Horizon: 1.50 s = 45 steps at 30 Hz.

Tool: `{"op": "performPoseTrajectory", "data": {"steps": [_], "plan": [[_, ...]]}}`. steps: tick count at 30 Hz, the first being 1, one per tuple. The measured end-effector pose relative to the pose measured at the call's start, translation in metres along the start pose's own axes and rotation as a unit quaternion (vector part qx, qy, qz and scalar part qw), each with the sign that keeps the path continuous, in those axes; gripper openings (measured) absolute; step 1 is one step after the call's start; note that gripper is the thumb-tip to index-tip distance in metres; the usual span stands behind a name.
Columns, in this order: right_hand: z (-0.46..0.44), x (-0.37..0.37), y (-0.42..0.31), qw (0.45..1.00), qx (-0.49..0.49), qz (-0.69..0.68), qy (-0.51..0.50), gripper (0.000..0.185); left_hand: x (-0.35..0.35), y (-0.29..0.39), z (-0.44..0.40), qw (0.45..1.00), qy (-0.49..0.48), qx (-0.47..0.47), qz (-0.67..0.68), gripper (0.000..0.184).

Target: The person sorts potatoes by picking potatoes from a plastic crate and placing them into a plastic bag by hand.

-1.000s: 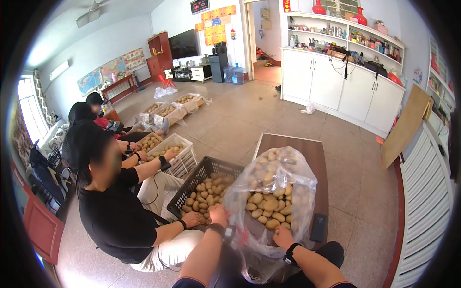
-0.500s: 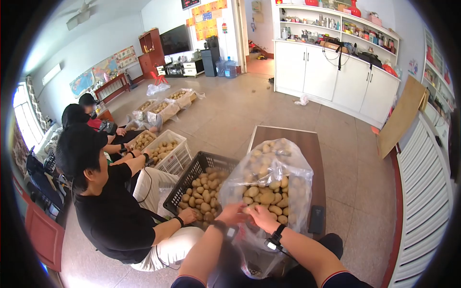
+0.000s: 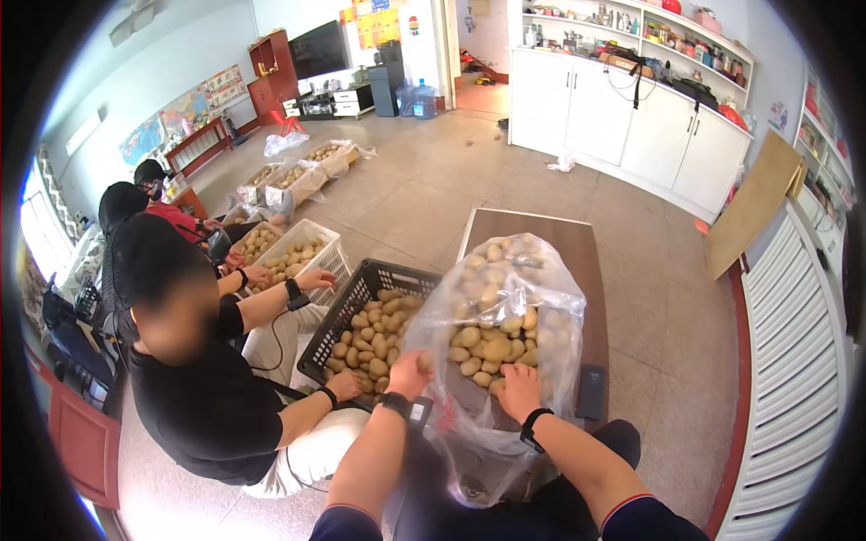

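A clear plastic bag [image 3: 564,288] of potatoes [image 3: 492,347] lies open toward me on a low brown table. My left hand [image 3: 410,374] is at the bag's left edge, near the black crate [image 3: 334,320], its fingers closed around what looks like a potato, mostly hidden. Inside the bag mouth, my right hand [image 3: 520,392] is at the near edge of the pile, with fingers curled on a potato [image 3: 497,386]. Dark devices are strapped to both wrists. More potatoes [image 3: 370,343] fill the black crate.
A person in black [image 3: 203,415] sits at my left, one hand by the black crate, the other above a white crate [image 3: 334,257]. Other people sit beyond. A dark phone-like device [image 3: 592,392] lies on the table [image 3: 577,236]. White cabinets [image 3: 595,108] stand at the back.
My hands, together at the bag mouth before, have separated: left toward the black crate, right onto the pile. The neighbour's far hand has lifted over the white crate. The camera view has shifted slightly.
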State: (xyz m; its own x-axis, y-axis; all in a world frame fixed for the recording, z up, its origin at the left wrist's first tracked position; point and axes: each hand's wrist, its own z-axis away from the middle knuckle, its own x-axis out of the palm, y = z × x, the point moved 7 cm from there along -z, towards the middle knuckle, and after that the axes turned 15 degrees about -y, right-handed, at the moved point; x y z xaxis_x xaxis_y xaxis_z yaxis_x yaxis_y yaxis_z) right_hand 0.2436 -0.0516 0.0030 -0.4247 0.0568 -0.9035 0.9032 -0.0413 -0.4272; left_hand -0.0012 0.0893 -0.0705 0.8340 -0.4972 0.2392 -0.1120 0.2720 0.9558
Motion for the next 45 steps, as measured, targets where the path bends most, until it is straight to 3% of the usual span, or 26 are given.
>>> {"op": "performPoseTrajectory", "data": {"steps": [1,3,5,7,9,11,15,21,27,29,32,34,35,36,37,38,42,43,45], "plan": [[0.003,-0.002,0.005,0.999,0.006,0.036,0.011,0.042,-0.019,-0.01,-0.007,0.975,0.02,0.07,-0.209,0.028],[0.009,0.004,0.018,0.998,0.029,0.053,-0.007,0.045,-0.021,-0.001,0.007,0.995,0.097,0.026,-0.013,0.029],[0.011,0.009,0.021,0.996,0.033,0.065,-0.059,0.045,-0.037,-0.016,0.006,0.962,0.177,-0.027,0.207,0.03],[0.013,0.01,0.025,0.991,0.053,0.082,-0.09,0.046,-0.047,-0.024,0.006,0.944,0.212,-0.033,0.251,0.029],[0.011,0.017,0.025,0.993,0.026,0.081,-0.086,0.053,-0.066,-0.041,-0.004,0.958,0.197,0.009,0.208,0.031],[0.008,0.016,0.025,0.992,0.035,0.086,-0.091,0.053,-0.064,-0.038,0.002,0.93,0.27,-0.035,0.248,0.034],[0.006,0.018,0.021,0.983,0.042,0.105,-0.145,0.053,-0.066,-0.037,0.004,0.913,0.287,-0.038,0.286,0.035],[0.02,0.021,0.007,0.981,-0.005,0.162,-0.105,0.032,-0.082,-0.053,0.001,0.907,0.301,-0.034,0.293,0.031],[0.029,0.019,-0.002,0.986,-0.034,0.146,-0.077,0.033,-0.101,-0.058,-0.006,0.953,0.291,-0.036,0.081,0.027],[0.032,0.02,-0.007,0.974,-0.076,0.206,-0.062,0.027,-0.109,-0.054,-0.009,0.952,0.276,-0.058,-0.119,0.026],[0.038,0.019,-0.015,0.968,-0.111,0.221,-0.037,0.025,-0.102,-0.041,-0.014,0.823,0.208,-0.1,-0.519,0.026],[0.038,0.024,-0.016,0.966,-0.111,0.228,-0.048,0.023,-0.104,-0.044,-0.015,0.799,0.188,-0.084,-0.564,0.027],[0.039,0.027,-0.016,0.964,-0.107,0.234,-0.062,0.022,-0.107,-0.047,-0.017,0.819,0.182,-0.071,-0.54,0.027],[0.039,0.029,-0.016,0.964,-0.111,0.235,-0.061,0.022,-0.098,-0.036,-0.005,0.909,0.221,-0.066,-0.348,0.024],[0.04,0.032,-0.016,0.962,-0.12,0.241,-0.045,0.02,-0.085,-0.024,0.01,0.949,0.279,-0.037,-0.142,0.022],[0.04,0.032,-0.016,0.96,-0.129,0.247,-0.03,0.018,-0.058,-0.023,0.021,0.904,0.322,0.005,0.281,0.019],[0.045,0.047,-0.016,0.949,-0.133,0.28,-0.062,0.022,-0.028,0.002,0.029,0.937,0.253,0.006,0.24,0.025],[0.04,0.051,-0.007,0.968,-0.083,0.207,-0.114,0.029,-0.023,0.002,0.028,0.935,0.267,0.008,0.235,0.026],[0.041,0.059,0.0,0.977,-0.03,0.103,-0.185,0.041,-0.016,0.0,0.027,0.942,0.236,0.032,0.237,0.009]]}}
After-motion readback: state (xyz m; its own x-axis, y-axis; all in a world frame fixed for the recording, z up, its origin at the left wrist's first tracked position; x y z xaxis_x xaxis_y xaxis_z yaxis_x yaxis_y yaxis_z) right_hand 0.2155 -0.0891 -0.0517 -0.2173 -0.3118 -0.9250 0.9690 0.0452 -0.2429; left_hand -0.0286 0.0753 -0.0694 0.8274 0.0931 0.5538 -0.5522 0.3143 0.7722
